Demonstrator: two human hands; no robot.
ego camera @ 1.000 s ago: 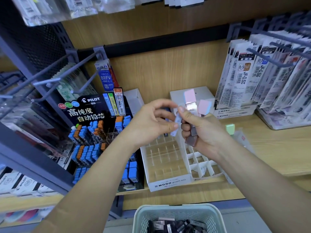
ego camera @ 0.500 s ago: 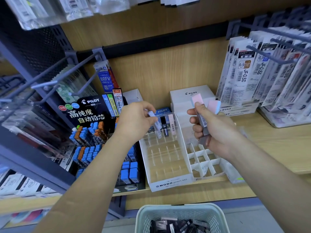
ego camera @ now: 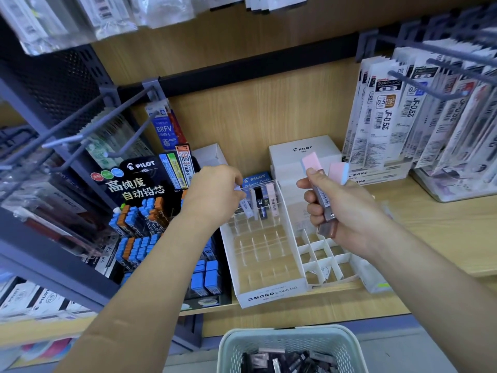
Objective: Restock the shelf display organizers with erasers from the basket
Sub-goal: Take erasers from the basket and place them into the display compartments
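Note:
My left hand (ego camera: 215,193) pinches a slim pale lilac eraser pack (ego camera: 246,207) and holds it over the back row of the white MONO organizer (ego camera: 269,294), beside a black pack (ego camera: 260,201) and a pink pack (ego camera: 271,196) standing there. My right hand (ego camera: 341,211) grips a bunch of packs (ego camera: 320,184), pink and blue tops sticking up, above the white cardboard grid organizer (ego camera: 320,250). The pale green basket (ego camera: 290,343) sits at the bottom with several dark packs inside.
A black PILOT lead display (ego camera: 145,216) with blue and orange cases stands left of the organizer. A white PILOT box (ego camera: 304,152) sits behind it. Refill packets (ego camera: 398,114) hang on hooks at the right; grey hooks (ego camera: 80,135) jut out at the left.
My left hand took one pack from the right hand's bunch, carried it left and down into the organizer's back row. My right hand moved right and stayed raised.

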